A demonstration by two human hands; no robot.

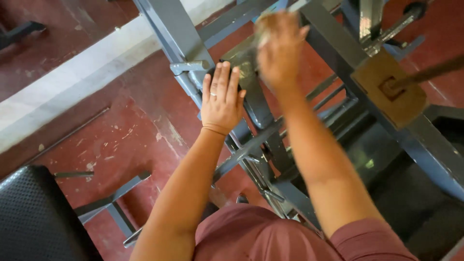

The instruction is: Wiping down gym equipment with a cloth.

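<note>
The left hand (221, 99) lies flat and open on the grey metal frame (256, 104) — beside it, the blurred right hand (279, 48) presses a cloth (263, 30), grip unclear.

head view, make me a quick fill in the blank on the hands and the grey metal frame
1. The left hand lies flat, fingers together, on the grey metal ____.
2. A ring shows on a finger of the ____ hand.
3. The right hand is blurred, pressing a scrap of tan ____ to the frame.
4. The floor under the frame is ____.

Missing words: frame; left; abrasive paper; red
</note>
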